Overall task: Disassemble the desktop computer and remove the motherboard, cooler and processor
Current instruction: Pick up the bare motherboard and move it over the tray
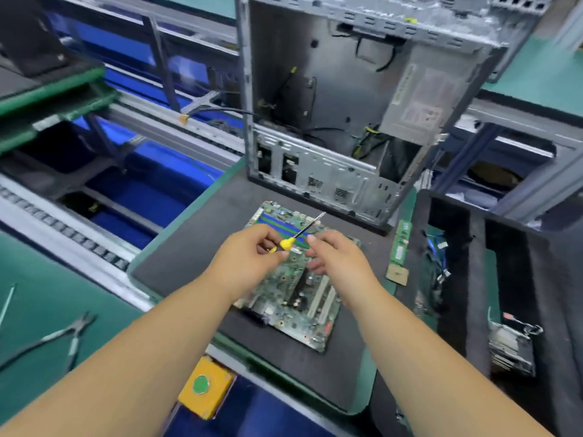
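A green motherboard (293,304) lies flat on the black mat (189,247), in front of the open grey computer case (331,105). The case holds loose cables and a silver power supply (416,99). Above the board, my left hand (249,257) grips a yellow-handled screwdriver (298,236) whose shaft points up and to the right. My right hand (334,257) hovers beside the handle, fingers curled and nothing visibly in them. My hands hide the middle of the board.
A memory stick (399,244) lies right of the board. A black foam tray (504,279) at the right holds cables and a metal part (511,345). Pliers (63,335) rest on the green bench at left. A yellow box with a green button (205,386) sits near the front edge.
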Tool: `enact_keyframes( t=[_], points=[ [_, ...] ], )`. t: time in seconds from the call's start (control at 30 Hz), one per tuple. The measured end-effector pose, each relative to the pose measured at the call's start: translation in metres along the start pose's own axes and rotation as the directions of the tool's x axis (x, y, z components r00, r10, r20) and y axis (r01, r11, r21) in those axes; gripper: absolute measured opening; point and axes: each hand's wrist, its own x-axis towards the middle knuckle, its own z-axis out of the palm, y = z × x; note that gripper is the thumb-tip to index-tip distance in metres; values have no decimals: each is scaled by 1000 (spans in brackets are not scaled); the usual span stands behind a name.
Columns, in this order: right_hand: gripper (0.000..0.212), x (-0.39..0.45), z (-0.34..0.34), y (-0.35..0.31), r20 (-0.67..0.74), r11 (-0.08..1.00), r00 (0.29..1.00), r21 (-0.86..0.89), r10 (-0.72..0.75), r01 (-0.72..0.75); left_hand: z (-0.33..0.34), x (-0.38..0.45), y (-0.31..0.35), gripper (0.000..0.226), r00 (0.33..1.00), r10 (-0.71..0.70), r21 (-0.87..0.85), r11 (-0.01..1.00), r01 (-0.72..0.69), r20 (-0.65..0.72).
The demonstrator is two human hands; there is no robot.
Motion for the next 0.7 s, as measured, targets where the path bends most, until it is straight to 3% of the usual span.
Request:
enact_keyframes(
  t=[0.17, 0.3, 0.43, 0.57, 0.7],
  points=[
    [10, -17, 70, -15, -52, 991, 990, -48, -129, 126, -73, -26, -35, 13, 997, -39, -12, 999, 38, -67],
    [15, -30, 134, -35, 45, 965, 969, -88, -243, 247, -132, -61, -69, 15, 981, -141, -2, 990, 142, -133],
    [18, -40, 189, -42, 131, 963, 959, -68, -250, 261, -178, -98, -109, 14, 937, -269, 72, 954, 290, -222],
    [14, -47, 225, -39, 213, 960, 947, -95, -239, 264, -207, -128, -159, 9, 851, -465, 225, 826, 516, -244],
    [17, -53, 247, -34, 245, 962, 945, -112, -216, 249, -225, -152, -205, 10, 779, -564, 548, 575, 608, -273]
  ],
)
